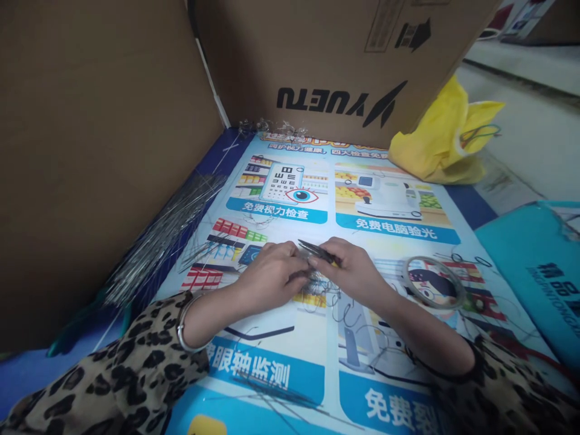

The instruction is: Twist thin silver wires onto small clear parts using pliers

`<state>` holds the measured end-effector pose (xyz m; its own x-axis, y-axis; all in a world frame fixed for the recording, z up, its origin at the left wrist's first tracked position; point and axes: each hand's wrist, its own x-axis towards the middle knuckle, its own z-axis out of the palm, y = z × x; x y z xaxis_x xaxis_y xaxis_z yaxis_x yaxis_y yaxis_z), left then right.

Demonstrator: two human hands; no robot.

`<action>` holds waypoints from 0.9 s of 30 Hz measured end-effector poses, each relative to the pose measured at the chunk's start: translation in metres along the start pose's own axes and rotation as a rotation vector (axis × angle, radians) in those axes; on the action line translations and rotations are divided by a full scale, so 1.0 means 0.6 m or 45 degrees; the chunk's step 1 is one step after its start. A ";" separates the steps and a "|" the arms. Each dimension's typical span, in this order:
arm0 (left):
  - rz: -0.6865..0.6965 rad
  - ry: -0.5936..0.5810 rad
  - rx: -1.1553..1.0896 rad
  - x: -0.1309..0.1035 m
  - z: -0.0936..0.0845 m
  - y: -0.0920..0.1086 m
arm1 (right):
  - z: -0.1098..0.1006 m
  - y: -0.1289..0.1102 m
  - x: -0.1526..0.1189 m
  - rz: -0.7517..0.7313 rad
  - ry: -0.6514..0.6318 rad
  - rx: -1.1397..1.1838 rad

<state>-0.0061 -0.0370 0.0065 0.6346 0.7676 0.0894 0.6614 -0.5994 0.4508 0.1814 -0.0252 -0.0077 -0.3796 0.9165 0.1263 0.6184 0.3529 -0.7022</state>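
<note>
My right hand [351, 269] is closed around a pair of pliers [312, 248], whose dark pointed jaws stick out to the left over my left fingertips. My left hand [274, 273] is closed, its thumb and fingers pinching thin wire at the tips; the exact grip is partly hidden. Just below the meeting point of both hands lies a tangle of thin bent wire [324, 287]. More curled wire pieces [351, 314] lie beside my right wrist. A roll of clear tape [410, 278] rests on the printed poster to the right of my right forearm.
A bundle of straight wires [154, 238] lies left along a cardboard wall [90, 121]. Another cardboard panel [326, 54] stands at the back, with small wire pieces [272, 126] at its foot. A yellow bag [437, 142] and a turquoise bag [534, 266] are at right. Loose wires [281, 389] lie in front.
</note>
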 end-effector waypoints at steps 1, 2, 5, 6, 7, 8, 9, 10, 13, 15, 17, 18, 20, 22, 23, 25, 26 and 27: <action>-0.011 -0.012 0.002 0.000 0.000 0.002 | 0.001 0.000 0.000 -0.007 0.012 0.021; -0.018 -0.017 0.001 -0.001 0.000 0.004 | 0.002 0.000 -0.001 -0.016 0.026 0.043; -0.011 -0.015 -0.012 -0.002 0.006 0.004 | 0.006 0.001 -0.002 -0.061 0.055 0.078; -0.006 -0.010 -0.022 -0.001 0.008 0.003 | 0.007 0.001 -0.002 -0.078 0.058 0.076; -0.004 -0.003 -0.039 -0.001 0.010 0.002 | 0.008 0.001 -0.002 -0.089 0.059 0.069; -0.007 0.008 -0.063 0.000 0.012 0.001 | 0.008 0.001 -0.002 -0.092 0.058 0.064; -0.011 0.018 -0.095 0.001 0.014 0.000 | 0.008 0.001 -0.002 -0.087 0.058 0.061; -0.014 0.026 -0.138 0.002 0.014 -0.001 | 0.008 0.001 -0.003 -0.076 0.058 0.059; -0.012 0.040 -0.300 0.003 0.013 -0.006 | 0.007 0.001 -0.003 -0.049 0.047 0.048; 0.011 0.026 -0.409 0.003 0.010 -0.011 | 0.007 0.001 -0.004 -0.049 0.048 0.043; 0.027 0.002 -0.508 0.002 0.006 -0.018 | 0.007 0.001 -0.004 -0.057 0.051 0.048; 0.033 -0.011 -0.555 0.002 0.004 -0.021 | 0.007 0.001 -0.005 -0.062 0.055 0.053; 0.040 -0.051 -0.642 0.003 -0.002 -0.028 | 0.008 0.002 -0.005 -0.066 0.060 0.064; 0.057 -0.118 -0.709 0.004 -0.007 -0.032 | 0.009 0.003 -0.005 -0.066 0.066 0.078; 0.069 -0.152 -0.731 0.004 -0.011 -0.033 | 0.009 0.004 -0.005 -0.065 0.068 0.084; 0.096 -0.214 -0.750 0.005 -0.017 -0.034 | 0.009 0.004 -0.006 -0.060 0.073 0.098; 0.118 -0.237 -0.748 0.006 -0.021 -0.035 | 0.010 0.004 -0.006 -0.057 0.077 0.103; 0.144 -0.260 -0.743 0.005 -0.024 -0.036 | 0.010 0.004 -0.006 -0.053 0.082 0.107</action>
<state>-0.0243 -0.0182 0.0097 0.7895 0.6135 0.0197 0.2951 -0.4075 0.8642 0.1804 -0.0287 -0.0140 -0.3572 0.9124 0.1998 0.5419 0.3767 -0.7513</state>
